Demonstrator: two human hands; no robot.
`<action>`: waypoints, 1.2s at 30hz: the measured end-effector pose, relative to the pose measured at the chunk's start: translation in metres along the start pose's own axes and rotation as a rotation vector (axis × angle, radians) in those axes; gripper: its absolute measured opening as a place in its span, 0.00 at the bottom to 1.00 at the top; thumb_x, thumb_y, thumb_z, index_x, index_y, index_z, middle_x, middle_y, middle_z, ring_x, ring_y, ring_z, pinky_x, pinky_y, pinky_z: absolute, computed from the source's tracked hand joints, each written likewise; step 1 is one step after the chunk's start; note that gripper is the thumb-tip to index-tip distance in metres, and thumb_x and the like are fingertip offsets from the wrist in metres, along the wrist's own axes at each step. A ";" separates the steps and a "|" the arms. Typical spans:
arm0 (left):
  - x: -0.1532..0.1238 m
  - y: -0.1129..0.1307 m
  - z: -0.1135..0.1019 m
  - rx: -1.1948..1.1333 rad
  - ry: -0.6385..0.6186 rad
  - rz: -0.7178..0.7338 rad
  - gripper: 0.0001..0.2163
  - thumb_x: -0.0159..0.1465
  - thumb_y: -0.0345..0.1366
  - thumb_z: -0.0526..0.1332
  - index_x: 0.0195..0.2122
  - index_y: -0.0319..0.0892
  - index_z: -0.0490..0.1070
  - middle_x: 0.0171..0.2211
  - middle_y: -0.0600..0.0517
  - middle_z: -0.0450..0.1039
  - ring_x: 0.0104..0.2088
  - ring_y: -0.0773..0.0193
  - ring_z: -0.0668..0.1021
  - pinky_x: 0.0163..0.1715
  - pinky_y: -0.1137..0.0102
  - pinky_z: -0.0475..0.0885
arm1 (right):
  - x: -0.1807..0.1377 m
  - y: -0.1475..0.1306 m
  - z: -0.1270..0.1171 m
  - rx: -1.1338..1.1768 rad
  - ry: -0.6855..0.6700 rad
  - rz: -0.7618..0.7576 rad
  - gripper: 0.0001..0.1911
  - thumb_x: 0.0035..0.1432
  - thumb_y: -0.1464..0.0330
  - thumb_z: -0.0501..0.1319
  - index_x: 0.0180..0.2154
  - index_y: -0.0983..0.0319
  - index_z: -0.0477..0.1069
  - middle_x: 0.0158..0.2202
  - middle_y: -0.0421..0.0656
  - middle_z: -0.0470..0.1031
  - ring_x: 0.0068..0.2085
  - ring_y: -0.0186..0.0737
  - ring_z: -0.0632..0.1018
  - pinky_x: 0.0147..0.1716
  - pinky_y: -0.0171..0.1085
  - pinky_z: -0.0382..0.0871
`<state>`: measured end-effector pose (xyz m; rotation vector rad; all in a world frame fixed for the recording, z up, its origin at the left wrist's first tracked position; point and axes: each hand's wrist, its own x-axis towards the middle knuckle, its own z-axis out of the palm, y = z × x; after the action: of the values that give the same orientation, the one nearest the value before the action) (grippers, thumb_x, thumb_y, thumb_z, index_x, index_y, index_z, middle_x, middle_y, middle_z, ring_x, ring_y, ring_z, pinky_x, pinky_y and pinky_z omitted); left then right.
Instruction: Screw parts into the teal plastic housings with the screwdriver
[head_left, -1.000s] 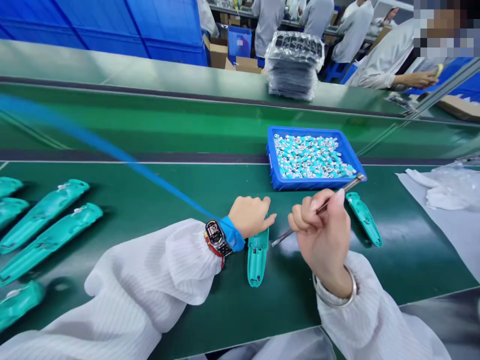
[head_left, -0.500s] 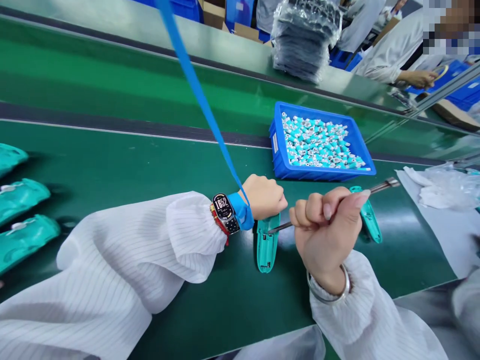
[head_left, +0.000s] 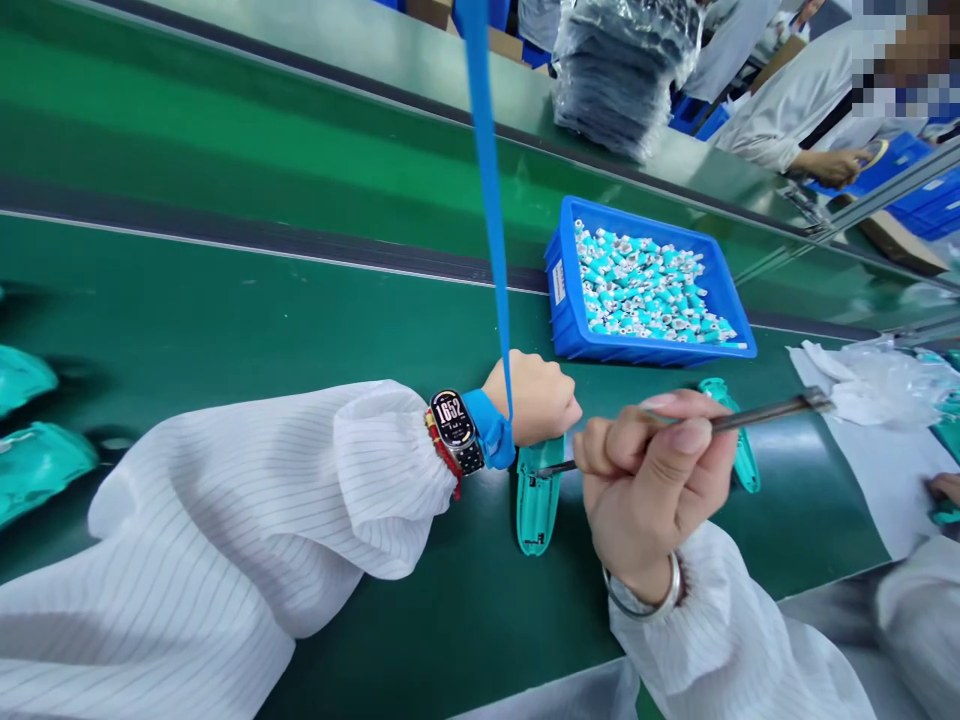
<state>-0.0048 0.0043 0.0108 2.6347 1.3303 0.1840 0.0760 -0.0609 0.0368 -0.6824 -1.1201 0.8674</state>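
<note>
A teal plastic casing half (head_left: 537, 510) lies on the green bench, its hollow inside facing up with small dark metal parts in it. Over its far end my left hand (head_left: 534, 395) is closed, holding it; the fingertips are hidden beneath. My right hand (head_left: 652, 470) grips slim metal tweezers (head_left: 772, 410) with their points inside the casing, near its left wall. On my left wrist are a watch (head_left: 453, 418) and a blue strap (head_left: 491, 200) that runs upward.
Behind my hands stands a blue bin (head_left: 652, 352) full of small teal-and-white parts. Another teal casing piece (head_left: 742, 460) lies to the right, near white sheets with plastic bags (head_left: 877, 380). More teal shells (head_left: 41, 470) rest at far left. A co-worker's hand (head_left: 836, 165) shows across the bench.
My right hand has tilted and shifted slightly left, swinging the tweezers' back end rightward and lower. Their points stay in the casing. The left hand keeps its place; the view has shifted a little.
</note>
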 end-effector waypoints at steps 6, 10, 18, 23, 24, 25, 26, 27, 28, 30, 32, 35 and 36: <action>-0.004 0.002 0.002 -0.074 0.101 -0.001 0.17 0.61 0.33 0.47 0.25 0.35 0.75 0.25 0.41 0.74 0.31 0.54 0.77 0.24 0.68 0.57 | -0.013 0.003 0.005 -0.101 -0.001 -0.050 0.09 0.63 0.69 0.50 0.36 0.56 0.68 0.17 0.32 0.48 0.14 0.26 0.51 0.12 0.29 0.49; -0.003 0.001 0.003 -0.068 0.108 -0.001 0.17 0.60 0.32 0.47 0.25 0.36 0.75 0.25 0.42 0.74 0.30 0.54 0.77 0.24 0.68 0.57 | -0.015 0.002 0.005 -0.133 -0.007 -0.138 0.08 0.62 0.68 0.52 0.36 0.56 0.69 0.18 0.32 0.49 0.13 0.26 0.51 0.11 0.29 0.47; -0.001 0.001 0.004 -0.029 0.112 0.006 0.18 0.61 0.33 0.47 0.23 0.36 0.74 0.23 0.43 0.73 0.30 0.55 0.76 0.25 0.69 0.57 | 0.005 -0.010 -0.019 -0.035 0.079 0.039 0.10 0.64 0.66 0.48 0.34 0.58 0.65 0.17 0.31 0.46 0.14 0.25 0.48 0.13 0.25 0.49; -0.001 0.001 0.002 -0.024 0.105 0.003 0.17 0.60 0.33 0.47 0.21 0.35 0.73 0.23 0.42 0.73 0.30 0.55 0.76 0.24 0.69 0.56 | 0.002 -0.004 -0.017 -0.079 0.076 0.063 0.08 0.64 0.65 0.49 0.33 0.57 0.63 0.17 0.30 0.45 0.14 0.25 0.49 0.13 0.25 0.49; -0.001 0.001 0.002 -0.026 0.104 0.006 0.18 0.60 0.33 0.47 0.21 0.35 0.73 0.23 0.42 0.73 0.30 0.55 0.76 0.24 0.69 0.56 | 0.001 -0.004 -0.016 -0.082 0.079 0.063 0.08 0.64 0.65 0.49 0.33 0.57 0.63 0.17 0.30 0.45 0.14 0.25 0.49 0.13 0.25 0.49; -0.001 0.001 0.002 -0.030 0.108 0.009 0.18 0.60 0.33 0.47 0.21 0.36 0.73 0.23 0.42 0.73 0.30 0.54 0.76 0.24 0.69 0.55 | 0.001 -0.003 -0.015 -0.082 0.081 0.064 0.08 0.64 0.64 0.50 0.33 0.57 0.63 0.17 0.30 0.45 0.14 0.25 0.49 0.13 0.25 0.49; -0.001 0.001 0.002 -0.034 0.117 0.012 0.18 0.60 0.33 0.46 0.22 0.36 0.73 0.23 0.42 0.73 0.30 0.54 0.76 0.23 0.68 0.55 | 0.001 -0.003 -0.015 -0.077 0.081 0.066 0.08 0.63 0.64 0.50 0.33 0.57 0.63 0.17 0.30 0.45 0.14 0.25 0.49 0.13 0.25 0.49; -0.001 0.001 0.002 -0.037 0.127 0.016 0.18 0.60 0.33 0.46 0.22 0.36 0.73 0.23 0.42 0.73 0.30 0.54 0.76 0.23 0.68 0.54 | 0.001 -0.004 -0.015 -0.068 0.079 0.067 0.08 0.63 0.63 0.50 0.33 0.57 0.63 0.17 0.30 0.46 0.14 0.25 0.49 0.13 0.26 0.49; -0.001 0.001 0.002 -0.041 0.136 0.020 0.18 0.60 0.33 0.46 0.22 0.36 0.73 0.23 0.42 0.73 0.30 0.54 0.77 0.23 0.68 0.54 | 0.001 -0.004 -0.014 -0.057 0.075 0.065 0.07 0.63 0.63 0.51 0.33 0.57 0.63 0.17 0.30 0.46 0.14 0.25 0.49 0.13 0.26 0.49; -0.002 0.001 0.003 -0.045 0.146 0.016 0.18 0.60 0.33 0.46 0.22 0.36 0.73 0.23 0.41 0.73 0.30 0.54 0.76 0.23 0.68 0.54 | 0.001 -0.004 -0.014 -0.046 0.067 0.058 0.08 0.63 0.63 0.51 0.33 0.57 0.64 0.17 0.30 0.46 0.14 0.25 0.49 0.13 0.26 0.49; -0.001 0.000 0.004 -0.052 0.148 0.008 0.18 0.60 0.33 0.46 0.23 0.36 0.74 0.23 0.41 0.73 0.30 0.54 0.76 0.23 0.67 0.53 | -0.001 -0.004 -0.013 -0.053 0.065 0.048 0.08 0.63 0.64 0.51 0.33 0.58 0.64 0.16 0.30 0.46 0.14 0.25 0.49 0.13 0.26 0.49; -0.001 0.000 0.006 -0.065 0.151 -0.012 0.18 0.60 0.33 0.46 0.23 0.36 0.73 0.23 0.42 0.73 0.30 0.54 0.77 0.23 0.67 0.53 | -0.007 -0.001 -0.011 -0.070 0.075 0.007 0.08 0.62 0.63 0.52 0.32 0.57 0.65 0.16 0.30 0.45 0.14 0.26 0.48 0.12 0.27 0.48; -0.001 0.000 0.007 -0.068 0.151 -0.016 0.18 0.60 0.34 0.46 0.23 0.36 0.74 0.23 0.42 0.73 0.30 0.54 0.77 0.23 0.67 0.53 | -0.009 0.000 -0.010 -0.079 0.080 -0.013 0.08 0.62 0.63 0.52 0.32 0.57 0.65 0.16 0.30 0.45 0.14 0.26 0.48 0.12 0.27 0.47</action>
<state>-0.0041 0.0030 0.0044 2.5973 1.3637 0.4264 0.0834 -0.0692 0.0294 -0.7675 -1.0901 0.7811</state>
